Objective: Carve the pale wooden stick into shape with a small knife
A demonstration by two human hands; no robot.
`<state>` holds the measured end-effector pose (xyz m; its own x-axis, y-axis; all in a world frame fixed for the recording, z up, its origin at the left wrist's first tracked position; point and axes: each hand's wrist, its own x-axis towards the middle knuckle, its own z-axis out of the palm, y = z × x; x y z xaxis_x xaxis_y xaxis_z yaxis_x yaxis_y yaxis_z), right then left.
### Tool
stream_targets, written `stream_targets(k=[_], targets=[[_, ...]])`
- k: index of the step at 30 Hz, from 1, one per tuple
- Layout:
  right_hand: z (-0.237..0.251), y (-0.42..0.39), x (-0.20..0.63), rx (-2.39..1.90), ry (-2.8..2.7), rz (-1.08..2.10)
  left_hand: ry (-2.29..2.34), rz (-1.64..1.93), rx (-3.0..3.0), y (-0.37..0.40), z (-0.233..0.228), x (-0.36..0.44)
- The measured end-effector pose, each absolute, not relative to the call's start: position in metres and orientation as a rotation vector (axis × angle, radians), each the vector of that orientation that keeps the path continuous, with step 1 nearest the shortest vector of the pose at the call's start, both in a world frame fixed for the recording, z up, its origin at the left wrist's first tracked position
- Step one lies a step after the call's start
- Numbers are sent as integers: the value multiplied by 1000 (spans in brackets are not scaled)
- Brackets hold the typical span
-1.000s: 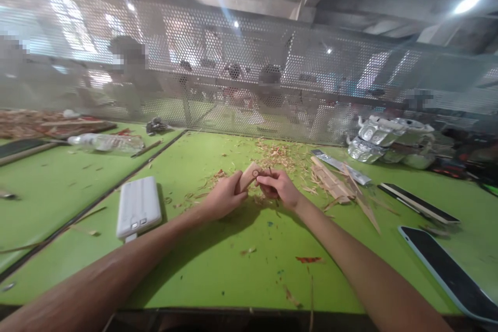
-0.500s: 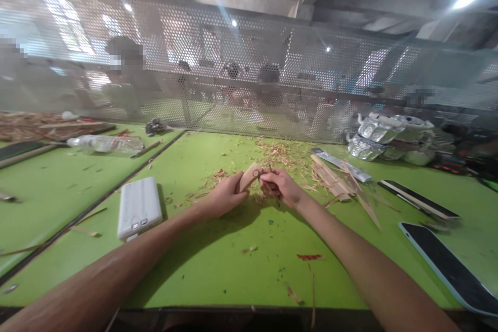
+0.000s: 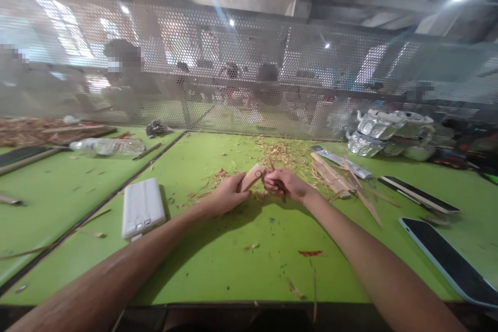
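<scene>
In the middle of the green table, my left hand [image 3: 227, 194] is wrapped round a pale wooden block [image 3: 252, 176] that tilts up to the right. A small curl [image 3: 258, 174] shows at the block's right end, perhaps a wood shaving. My right hand [image 3: 288, 184] is closed beside that end, its fingers round a thin brown stick-like tool [image 3: 283, 196]. Its working tip is too small to make out. Wood shavings [image 3: 278, 153] lie scattered just beyond both hands.
A white power bank [image 3: 143, 207] lies left of my left forearm. Wood strips [image 3: 332, 176], a phone [image 3: 443, 259] and foil-wrapped items [image 3: 379, 132] are on the right. A plastic bottle [image 3: 109, 146] lies far left. Behind the table stands a perforated metal screen [image 3: 218, 78], with people beyond.
My right hand has moved slightly right and turned, and the thin tool in it now stands more upright. The left hand keeps its hold on the block. The view has shifted a little.
</scene>
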<state>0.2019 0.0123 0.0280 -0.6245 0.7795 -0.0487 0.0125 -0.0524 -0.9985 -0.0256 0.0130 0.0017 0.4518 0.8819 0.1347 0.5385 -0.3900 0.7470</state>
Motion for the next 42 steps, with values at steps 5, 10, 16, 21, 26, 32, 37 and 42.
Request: stream_targets(k=[5, 10, 16, 21, 26, 32, 37, 42], targets=[[33, 10, 201, -837, -1660, 1663, 1230, 740, 1969, 15, 1, -26], [32, 9, 191, -955, -1522, 1607, 1175, 770, 1946, 14, 2, -27], [29, 11, 192, -1087, -1392, 1546, 1195, 774, 1893, 12, 6, -28], [26, 11, 189, -1096, -1345, 1518, 1201, 775, 1906, 10, 7, -27], [20, 14, 183, -1181, -1345, 1485, 1191, 781, 1930, 10, 7, -28], [20, 11, 181, -1132, -1381, 1501, 1180, 799, 1939, 10, 8, -28], [19, 11, 181, -1127, -1362, 1456, 1198, 802, 1923, 11, 7, -28], [16, 14, 182, -1158, -1353, 1400, 1220, 828, 1976, 12, 4, -29]])
